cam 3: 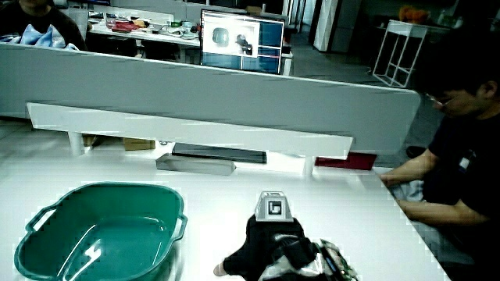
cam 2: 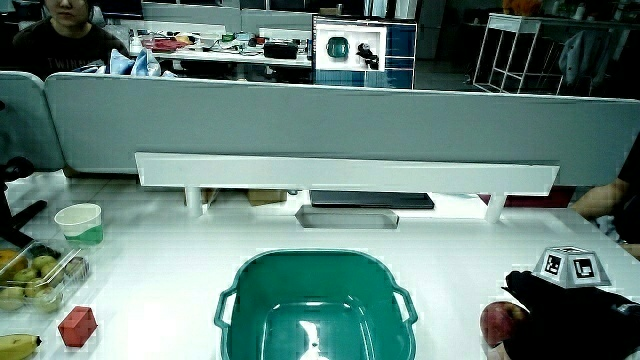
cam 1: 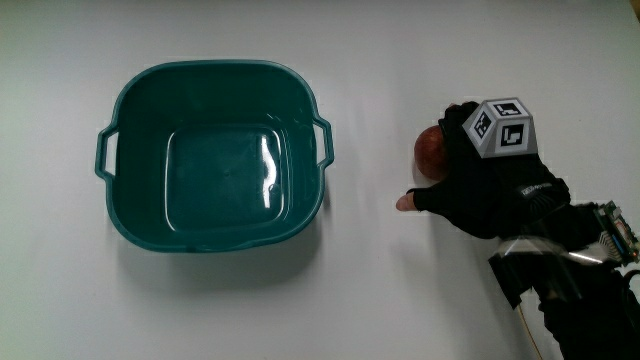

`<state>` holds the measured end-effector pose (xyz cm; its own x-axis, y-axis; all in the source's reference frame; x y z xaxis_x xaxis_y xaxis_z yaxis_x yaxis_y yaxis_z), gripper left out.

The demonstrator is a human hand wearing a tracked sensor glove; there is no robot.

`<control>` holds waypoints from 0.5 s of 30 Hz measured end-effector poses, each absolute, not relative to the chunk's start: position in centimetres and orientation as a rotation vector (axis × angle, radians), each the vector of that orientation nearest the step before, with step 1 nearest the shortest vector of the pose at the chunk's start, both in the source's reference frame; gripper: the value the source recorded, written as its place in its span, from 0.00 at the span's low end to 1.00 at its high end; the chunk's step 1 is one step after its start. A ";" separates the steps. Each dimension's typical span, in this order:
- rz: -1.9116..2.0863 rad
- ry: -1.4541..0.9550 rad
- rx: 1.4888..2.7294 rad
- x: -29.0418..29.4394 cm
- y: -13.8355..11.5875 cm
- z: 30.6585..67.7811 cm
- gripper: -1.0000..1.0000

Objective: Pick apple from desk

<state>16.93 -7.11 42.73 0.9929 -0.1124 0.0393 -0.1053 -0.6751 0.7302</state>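
Hand (cam 1: 478, 185): fingers curled around red apple (cam 1: 431, 150), resting on white tabletop (cam 1: 380, 300). Teal basin (cam 1: 213, 155) beside apple. Grey partition (cam 2: 320, 125), office desks past it.

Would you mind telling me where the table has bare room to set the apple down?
The teal basin is empty inside. Bare tabletop lies between the basin and the hand. It is crowded only at the apple, which the hand covers.

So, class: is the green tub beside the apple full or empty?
Empty. In the main view the green tub shows only its bare, glossy floor; the apple lies outside it on the table, under the hand.
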 end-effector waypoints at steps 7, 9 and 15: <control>0.004 -0.089 2.246 17.9 -8.8 44.6 0.50; 0.006 -0.064 2.234 18.2 -9.1 45.2 0.50; 0.027 -0.033 2.184 18.9 -10.0 46.6 0.50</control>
<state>18.86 -9.99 46.61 0.9994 -0.0138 0.0318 -0.0339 -0.5757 0.8170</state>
